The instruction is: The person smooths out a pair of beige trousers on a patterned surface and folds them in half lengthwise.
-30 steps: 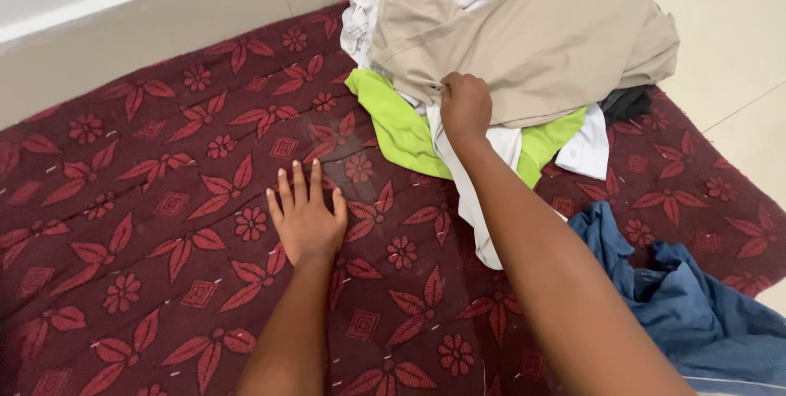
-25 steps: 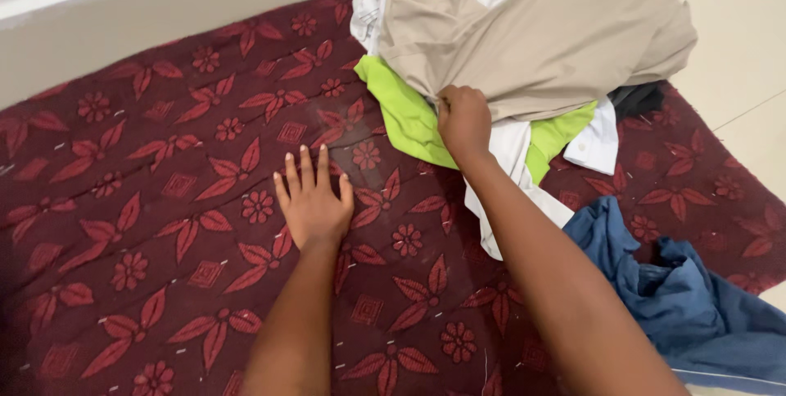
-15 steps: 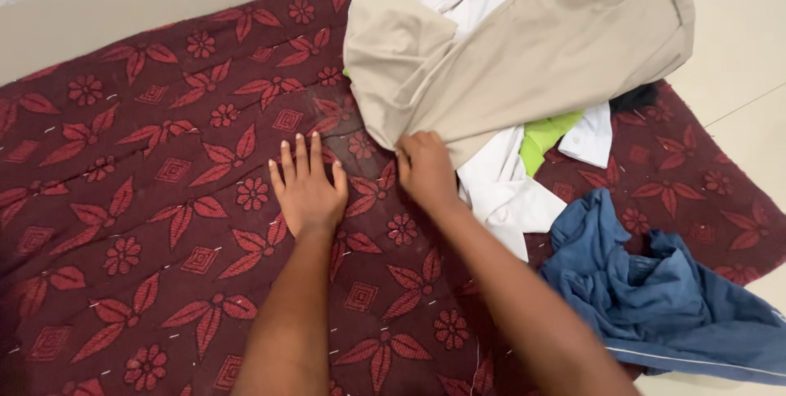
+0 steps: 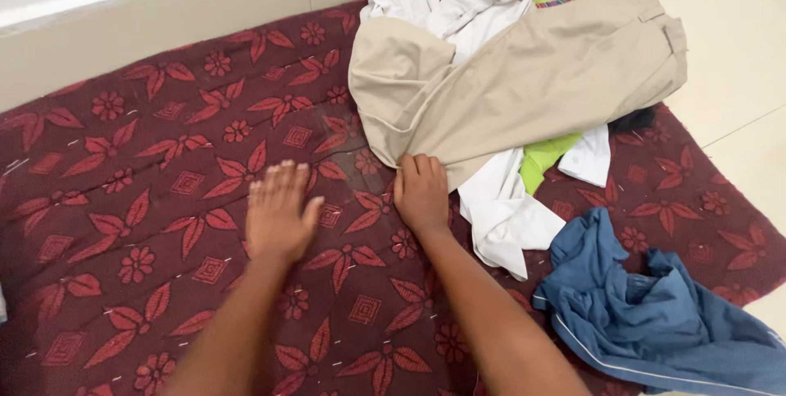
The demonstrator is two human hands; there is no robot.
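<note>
Head view: right hand (image 4: pixel 422 191) pinches hem of beige trousers (image 4: pixel 524 76), which lie on clothes pile (image 4: pixel 499 199) on red floral quilt (image 4: pixel 147 199). Left hand (image 4: pixel 277 212) released, fingers spread, on quilt. Blue garment (image 4: pixel 655 314) lower right.

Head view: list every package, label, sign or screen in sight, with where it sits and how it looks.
None in view: only clothes piled on a dark red flowered mat, a blue garment at the lower right, and two hands on the mat.
</note>
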